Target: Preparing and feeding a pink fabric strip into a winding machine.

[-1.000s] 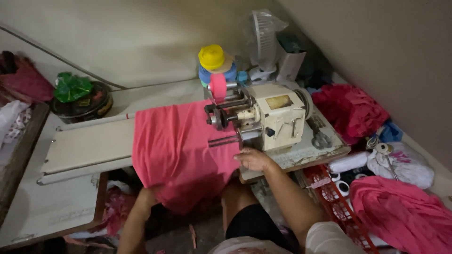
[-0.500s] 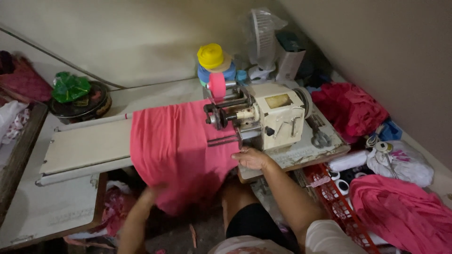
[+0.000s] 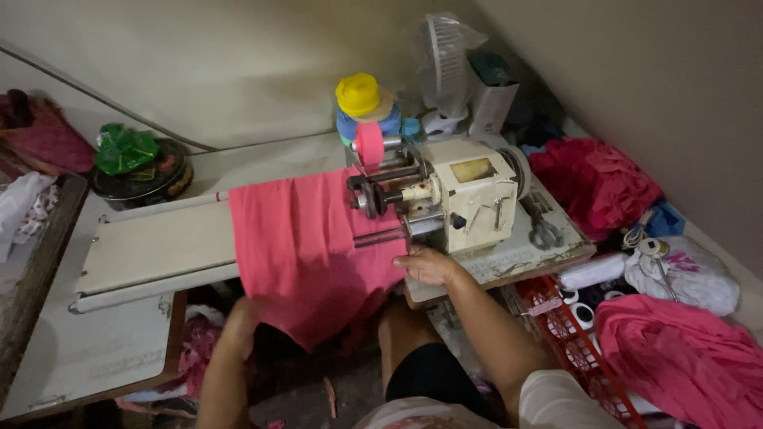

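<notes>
A pink cloth [image 3: 306, 246] hangs over the long cream arm [image 3: 151, 250] of a cream sewing machine [image 3: 469, 195]. Its right edge sits under the machine's rollers [image 3: 377, 199]. My right hand [image 3: 425, 266] rests on the table edge, its fingers on the cloth's right side just below the rollers. My left hand [image 3: 242, 318] is under the hanging lower edge of the cloth, and the cloth partly hides it. A pink tape roll [image 3: 369, 147] sits on top of the machine.
Yellow and blue spools [image 3: 362, 107] and a small white fan [image 3: 445, 59] stand behind the machine. Scissors [image 3: 544, 230] lie to its right. Piles of pink and red cloth [image 3: 596, 183] fill the right side. A red basket [image 3: 576, 334] and a dark bowl [image 3: 143, 179] are nearby.
The cloth has shifted slightly left along the arm. My left hand has risen a little under the cloth's lower edge. My right hand stays by the rollers.
</notes>
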